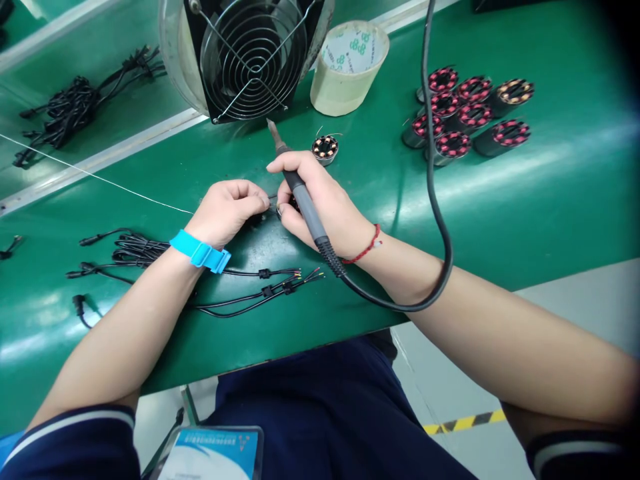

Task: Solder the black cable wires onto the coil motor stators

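Note:
My right hand is closed around the grey handle of a soldering iron, its tip pointing up and away toward the fan. Thumb and fingers of that hand also hold a small round wound part, mostly hidden by the fingers. My left hand pinches a thin dark wire close beside that part; what lies under its palm is hidden. A pale thin strand runs in from the left to behind my left hand. Just beyond my right hand, a small motor stator with copper windings sits upright on the table.
A caged fan stands at the back, beside a wide tape roll. Several stators cluster at right. Black cables lie by my left forearm, more behind a rail. The iron's cord loops over my right forearm.

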